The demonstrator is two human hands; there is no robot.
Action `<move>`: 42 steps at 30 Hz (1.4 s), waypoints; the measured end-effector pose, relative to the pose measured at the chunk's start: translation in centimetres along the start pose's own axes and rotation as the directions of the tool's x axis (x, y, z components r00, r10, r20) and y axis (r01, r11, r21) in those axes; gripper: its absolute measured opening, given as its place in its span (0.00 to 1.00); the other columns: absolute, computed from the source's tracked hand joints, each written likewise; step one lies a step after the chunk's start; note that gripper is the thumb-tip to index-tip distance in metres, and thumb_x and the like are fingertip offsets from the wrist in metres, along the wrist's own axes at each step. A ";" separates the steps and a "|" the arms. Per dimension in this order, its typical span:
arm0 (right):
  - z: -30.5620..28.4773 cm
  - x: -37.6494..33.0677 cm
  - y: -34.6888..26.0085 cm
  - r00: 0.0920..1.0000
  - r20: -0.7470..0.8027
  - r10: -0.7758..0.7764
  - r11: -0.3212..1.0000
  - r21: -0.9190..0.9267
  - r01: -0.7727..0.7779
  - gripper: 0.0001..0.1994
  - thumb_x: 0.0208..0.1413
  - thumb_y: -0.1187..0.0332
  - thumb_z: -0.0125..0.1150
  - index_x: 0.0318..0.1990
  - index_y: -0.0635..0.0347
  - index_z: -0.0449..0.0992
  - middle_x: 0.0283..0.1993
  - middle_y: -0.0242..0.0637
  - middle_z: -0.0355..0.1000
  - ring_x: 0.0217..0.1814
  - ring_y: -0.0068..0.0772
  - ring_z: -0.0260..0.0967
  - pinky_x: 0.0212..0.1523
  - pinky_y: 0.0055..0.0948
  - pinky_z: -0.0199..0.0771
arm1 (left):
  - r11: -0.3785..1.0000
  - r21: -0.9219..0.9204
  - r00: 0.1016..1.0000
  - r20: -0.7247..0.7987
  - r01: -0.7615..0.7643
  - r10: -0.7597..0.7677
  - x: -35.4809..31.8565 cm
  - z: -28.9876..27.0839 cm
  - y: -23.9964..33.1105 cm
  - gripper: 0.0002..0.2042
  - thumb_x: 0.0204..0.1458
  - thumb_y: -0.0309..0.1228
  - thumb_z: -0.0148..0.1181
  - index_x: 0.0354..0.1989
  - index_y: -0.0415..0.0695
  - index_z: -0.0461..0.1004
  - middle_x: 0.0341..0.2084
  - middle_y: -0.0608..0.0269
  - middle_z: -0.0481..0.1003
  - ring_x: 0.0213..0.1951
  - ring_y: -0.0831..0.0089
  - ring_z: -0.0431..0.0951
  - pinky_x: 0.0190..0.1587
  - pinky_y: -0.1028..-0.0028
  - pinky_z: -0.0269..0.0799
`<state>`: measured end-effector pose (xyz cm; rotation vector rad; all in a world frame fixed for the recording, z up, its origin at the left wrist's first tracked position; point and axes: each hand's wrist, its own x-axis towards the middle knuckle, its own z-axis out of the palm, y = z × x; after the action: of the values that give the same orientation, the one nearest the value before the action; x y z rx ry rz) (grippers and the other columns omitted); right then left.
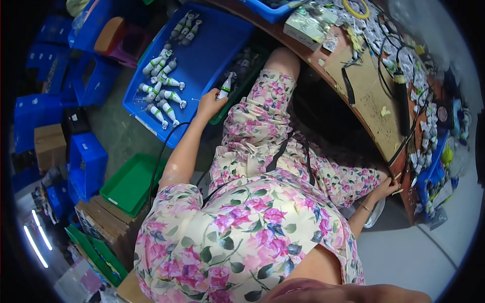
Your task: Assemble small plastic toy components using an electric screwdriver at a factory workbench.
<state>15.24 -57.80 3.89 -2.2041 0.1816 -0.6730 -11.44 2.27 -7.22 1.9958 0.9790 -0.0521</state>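
My left hand [211, 104] is closed around the lower end of a white toy limb [227, 86] with a green band. It holds the piece at the right edge of a blue bin [207, 38], over a dark green crate [246, 63] holding more grey and white parts. Several similar toy limbs [164, 96] lie in the blue bin, some grouped at its far end. My right hand [385, 189] is low at the right, against the table edge, with its fingers drawn together near small pale sticks [397, 191]. Whatever it grips is too small to make out.
A curved worktable [348, 96] at the right carries a heap of small white parts [376, 38], a black-handled tool [400, 96] and cables. On the left stand stacked blue bins [87, 161], a green tray [132, 184] and cardboard boxes [50, 146]. A black cable passes by my left forearm.
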 end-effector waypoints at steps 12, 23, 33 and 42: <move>-0.4 1.2 3.6 0.999 -0.046 0.000 0.998 -0.058 -0.002 0.16 0.54 0.67 0.55 0.42 0.75 0.68 0.45 0.51 0.66 0.48 0.42 0.64 0.53 0.34 0.62 | 0.940 0.322 0.917 -0.330 -0.112 0.222 -0.6 3.5 0.4 0.12 0.48 0.28 0.50 0.40 0.46 0.76 0.44 0.53 0.73 0.41 0.49 0.75 0.43 0.56 0.72; 0.6 -1.5 -2.1 0.986 -0.067 -0.153 0.987 -0.057 0.149 0.13 0.60 0.66 0.53 0.40 0.71 0.69 0.38 0.47 0.67 0.40 0.37 0.64 0.43 0.32 0.67 | 0.927 0.278 0.655 -0.656 -0.251 0.374 3.6 -10.5 2.1 0.08 0.50 0.27 0.52 0.36 0.44 0.76 0.34 0.55 0.77 0.38 0.55 0.76 0.41 0.63 0.72; -0.3 -0.9 0.4 0.984 -0.014 -0.179 0.979 -0.098 0.177 0.11 0.62 0.66 0.49 0.39 0.69 0.68 0.34 0.42 0.66 0.37 0.35 0.63 0.43 0.30 0.64 | 0.736 0.086 0.601 -0.644 0.671 -0.473 -1.8 -14.1 -10.9 0.32 0.42 0.35 0.62 0.59 0.47 0.60 0.59 0.49 0.59 0.61 0.51 0.58 0.61 0.58 0.57; 0.7 -0.8 1.3 0.992 0.007 -0.125 0.979 -0.164 0.124 0.11 0.62 0.66 0.49 0.38 0.69 0.68 0.35 0.46 0.68 0.38 0.40 0.65 0.43 0.32 0.65 | 0.766 0.262 0.633 -0.738 0.587 -0.233 0.4 -14.4 -13.7 0.23 0.45 0.31 0.57 0.54 0.54 0.69 0.57 0.56 0.64 0.58 0.52 0.61 0.57 0.56 0.61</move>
<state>15.02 -57.89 2.23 -2.3876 0.1045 -0.7541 -24.67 17.08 -8.21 2.2171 2.1021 0.2051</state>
